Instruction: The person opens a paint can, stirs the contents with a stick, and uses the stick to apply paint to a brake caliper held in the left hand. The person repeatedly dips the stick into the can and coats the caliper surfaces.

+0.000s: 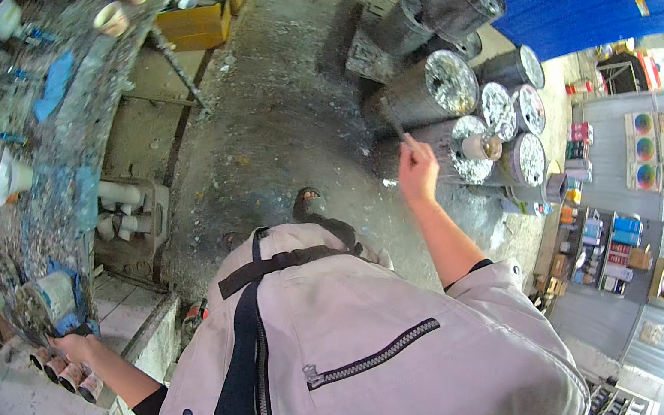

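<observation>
My right hand [418, 169] is stretched out over the floor in front of the paint drums, its fingers pinched. A thin dark flat tool [394, 120] sticks out of it toward a large splattered drum [447, 82]; its exact kind is unclear. Far to the left, my left hand [73, 347] is closed at the near end of the paint-crusted workbench [65, 191]. A dark thing shows at its fingers, too unclear to name. Just beyond that hand stands a paint-smeared tin [50, 295] beside blue cloth or paper. Several small cups [71, 376] line up next to the wrist.
Several dark drums with paint-caked lids stand at the upper right, a small cup [480, 148] on one lid. Spray guns [9, 135] and cups lie along the bench. Yellow boxes [196, 23] are beyond it. Shelves of cans [607, 251] line the right wall. My shoe [311, 202] shows below.
</observation>
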Tool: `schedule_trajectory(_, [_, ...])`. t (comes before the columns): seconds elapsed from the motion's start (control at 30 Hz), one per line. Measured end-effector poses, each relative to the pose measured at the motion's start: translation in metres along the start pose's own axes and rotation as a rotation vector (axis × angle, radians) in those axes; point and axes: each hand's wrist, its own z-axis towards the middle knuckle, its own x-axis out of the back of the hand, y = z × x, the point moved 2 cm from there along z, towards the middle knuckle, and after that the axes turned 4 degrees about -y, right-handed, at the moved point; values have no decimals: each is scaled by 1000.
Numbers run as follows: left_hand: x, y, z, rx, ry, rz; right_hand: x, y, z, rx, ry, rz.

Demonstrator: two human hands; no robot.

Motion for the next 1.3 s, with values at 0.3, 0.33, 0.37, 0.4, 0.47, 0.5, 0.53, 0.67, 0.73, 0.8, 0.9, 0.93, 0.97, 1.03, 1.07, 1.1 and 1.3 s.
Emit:
schedule_trajectory(0.3, [8, 2, -10, -64, -7, -49, 164, 248, 19, -494, 567, -111])
schedule_trajectory(0.33, [9, 0, -12, -69, -1, -46, 174, 268, 20, -559, 539, -165])
schedule_trajectory(0.37, [12, -1, -13, -69, 4, -42, 181, 286, 23, -614, 502, -224])
schedule_trajectory(0.4, [14, -4, -16, -74, 5, -37, 184, 304, 27, -668, 440, -327])
schedule_trajectory(0.47, [22, -7, -19, -81, 20, -29, 176, 335, 38, -713, 399, -371])
schedule_trajectory(0.5, [27, -8, -20, -85, 30, -24, 168, 349, 42, -744, 368, -419])
schedule_trajectory(0.53, [31, -11, -22, -89, 38, -17, 163, 361, 47, -777, 314, -398])
schedule_trajectory(0.67, [54, -26, -23, -88, 69, 3, 147, 388, 69, -836, 66, -453])
schedule_trajectory(0.73, [68, -36, -20, -73, 88, 17, 143, 392, 77, -833, -45, -523])
schedule_trajectory(0.8, [84, -44, -12, -73, 105, 112, 145, 397, 81, -825, -151, -636])
schedule_trajectory(0.9, [105, -57, 16, -42, 192, -101, 153, 411, 89, -732, -296, -676])
schedule_trajectory(0.93, [115, -66, 27, -61, 176, -7, 159, 419, 93, -701, -449, -721])
schedule_trajectory(0.97, [123, -73, 41, -48, 169, 57, 161, 426, 102, -656, -620, -792])
schedule_trajectory(1.03, [132, -99, 72, -34, 120, 200, 170, 433, 115, -643, -641, -718])
schedule_trajectory(1.07, [138, -112, 85, -43, 102, 269, 168, 434, 129, -614, -655, -720])
schedule_trajectory(1.1, [139, -124, 96, -63, 90, 341, 165, 430, 135, -572, -638, -726])
schedule_trajectory(1.3, [129, -125, 83, -312, 143, -53, 149, 365, 101, -418, -236, -678])
